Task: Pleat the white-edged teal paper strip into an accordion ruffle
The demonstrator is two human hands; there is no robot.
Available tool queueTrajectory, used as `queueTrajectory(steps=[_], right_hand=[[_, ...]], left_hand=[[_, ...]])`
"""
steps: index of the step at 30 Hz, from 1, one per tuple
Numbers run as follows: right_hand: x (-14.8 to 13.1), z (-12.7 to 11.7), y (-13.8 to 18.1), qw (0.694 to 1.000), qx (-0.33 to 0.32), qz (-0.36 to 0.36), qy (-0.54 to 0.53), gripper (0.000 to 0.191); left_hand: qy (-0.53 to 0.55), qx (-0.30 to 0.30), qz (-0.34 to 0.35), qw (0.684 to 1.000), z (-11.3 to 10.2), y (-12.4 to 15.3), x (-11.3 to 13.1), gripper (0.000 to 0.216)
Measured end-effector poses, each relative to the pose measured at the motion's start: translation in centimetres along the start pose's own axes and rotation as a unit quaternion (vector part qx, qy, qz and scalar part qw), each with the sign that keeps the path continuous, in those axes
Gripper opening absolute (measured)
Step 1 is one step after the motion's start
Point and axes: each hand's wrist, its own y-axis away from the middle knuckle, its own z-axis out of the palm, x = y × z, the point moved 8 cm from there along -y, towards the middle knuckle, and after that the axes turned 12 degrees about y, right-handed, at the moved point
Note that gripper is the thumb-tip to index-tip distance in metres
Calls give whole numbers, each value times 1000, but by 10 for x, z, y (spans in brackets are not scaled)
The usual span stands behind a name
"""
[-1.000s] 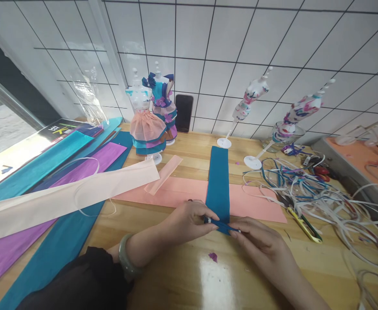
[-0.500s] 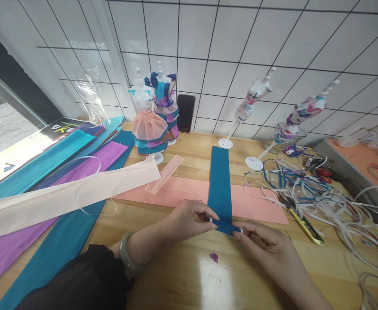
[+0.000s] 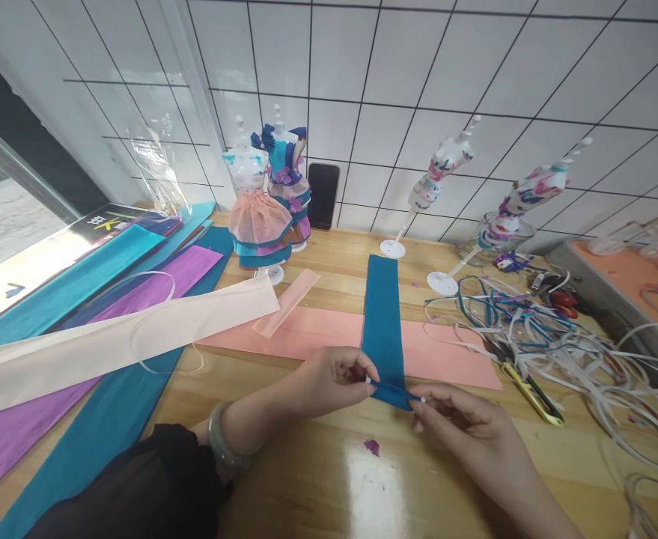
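A long teal fabric strip (image 3: 383, 322) lies lengthwise away from me, across a peach strip (image 3: 452, 352). Its near end is folded or gathered between my hands. My left hand (image 3: 329, 382) pinches the left side of this end between thumb and fingers. The right side is pinched the same way by my right hand (image 3: 463, 427). White nails show at the fingertips. A small purple scrap (image 3: 372, 448) lies on the wooden table (image 3: 306, 479) just below my hands. How the fabric is folded under the fingers is partly hidden.
Cream (image 3: 210, 318), purple (image 3: 188, 273) and teal strips overlap at left. Small dress forms, one in a peach skirt (image 3: 258, 217), stand at the back beside a phone (image 3: 323, 196). Two painted forms tilt at right. Tangled ribbons (image 3: 531, 329) and a yellow cutter (image 3: 534, 394) lie at right.
The folded near end of the teal strip has flattened a little between my fingers, and my right fingertips have shifted slightly. All else stays in place.
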Motion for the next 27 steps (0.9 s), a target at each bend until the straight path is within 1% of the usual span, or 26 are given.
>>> queueTrajectory(steps=[3,7,11,15,20,25,27], right_hand=[[-1,-2,0,1000,11,14,-18,20],[1,0,0,999,-18,22,-22,19],[4,0,1,999,-31,16,-13,19],[1,-1,0,999,-31,5,-9,18],[-2,-3,0,999,-31,7,-15,19],[-3,-1,0,996,-92,-16,-4,21],[-4,-1,0,995,-97,-20,3,20]], left_hand=[[37,-14,1,999,0,-1,0,10],[71,-24,2,997,0,-2,2,8],[70,-23,-3,997,-1,-2,1,10],[61,-25,-5,998,-2,-2,2,11],[66,-28,-23,997,-1,-2,1,12],[71,-30,-36,996,-3,-1,-1,14],[76,-35,-40,996,-3,0,1,15]])
